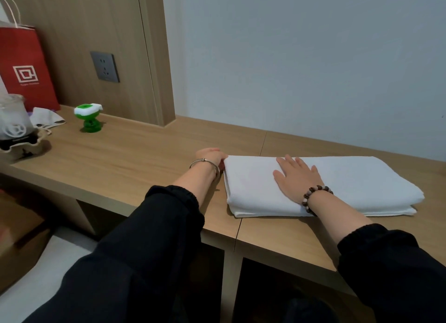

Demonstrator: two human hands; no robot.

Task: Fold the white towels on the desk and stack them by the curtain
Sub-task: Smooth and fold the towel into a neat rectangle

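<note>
A folded white towel (357, 177) lies flat on the wooden desk (135, 163), right of centre, with layered edges showing along its near side. My right hand (298, 177) rests palm down on the towel's left half, fingers straight and spread. My left hand (213, 156) is at the towel's far left corner, its fingers curled at the edge; the fingertips are hidden, so how it holds the cloth is unclear. No curtain is in view.
At the desk's left end stand a red paper bag (23, 66), a glass kettle on a base (13, 119), a crumpled cloth (47, 118) and a small green and white gadget (88, 116). A wall socket (105, 66) sits on the wood panel.
</note>
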